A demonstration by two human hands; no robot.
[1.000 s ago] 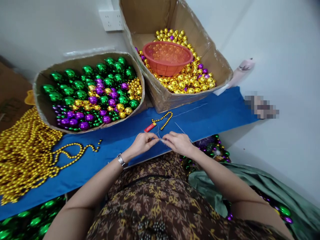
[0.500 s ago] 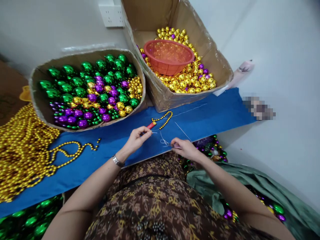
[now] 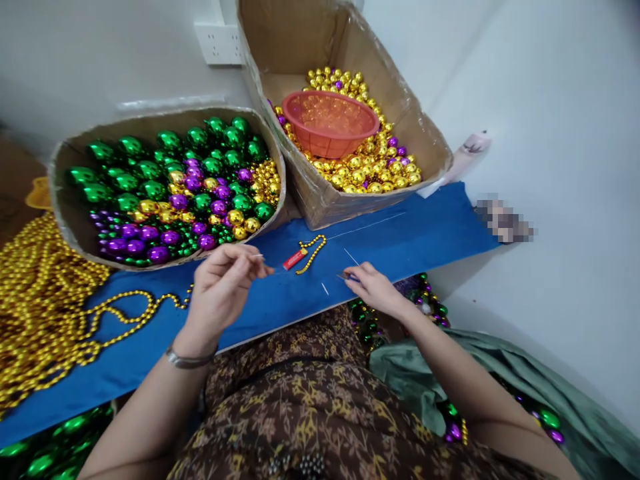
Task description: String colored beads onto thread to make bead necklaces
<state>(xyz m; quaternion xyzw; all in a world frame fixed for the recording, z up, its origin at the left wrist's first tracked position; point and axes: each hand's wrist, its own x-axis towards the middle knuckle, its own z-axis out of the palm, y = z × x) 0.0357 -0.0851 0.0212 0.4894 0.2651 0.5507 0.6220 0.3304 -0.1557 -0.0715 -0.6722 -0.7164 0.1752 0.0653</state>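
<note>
My left hand [image 3: 225, 283] is raised over the blue table, its thumb and fingers pinched on a thin white thread [image 3: 257, 255]. Lower and to the right, my right hand [image 3: 373, 287] is closed around a small tool with metal tips [image 3: 344, 275], which looks like thread snips, its handle mostly hidden by the fingers. A thin white strand [image 3: 351, 257] slants up beside that hand. Between the hands lie a short string of gold beads [image 3: 316, 252] and a small red item with a yellow end [image 3: 294, 259], like a lighter. A short white scrap [image 3: 325, 289] rests nearer me.
One cardboard box [image 3: 55, 200] holds green, purple and gold balls. Another taller box [image 3: 320, 213] contains gold balls and a red plastic basket [image 3: 330, 127]. Gold bead strings [image 3: 45, 307] pile up at the left of the blue cloth [image 3: 425, 233]. Green fabric [image 3: 410, 373] hangs at right.
My left hand has risen and drawn left, away from the red item, with the white thread. The white loop by my right hand is gone; a short white scrap now lies there.
</note>
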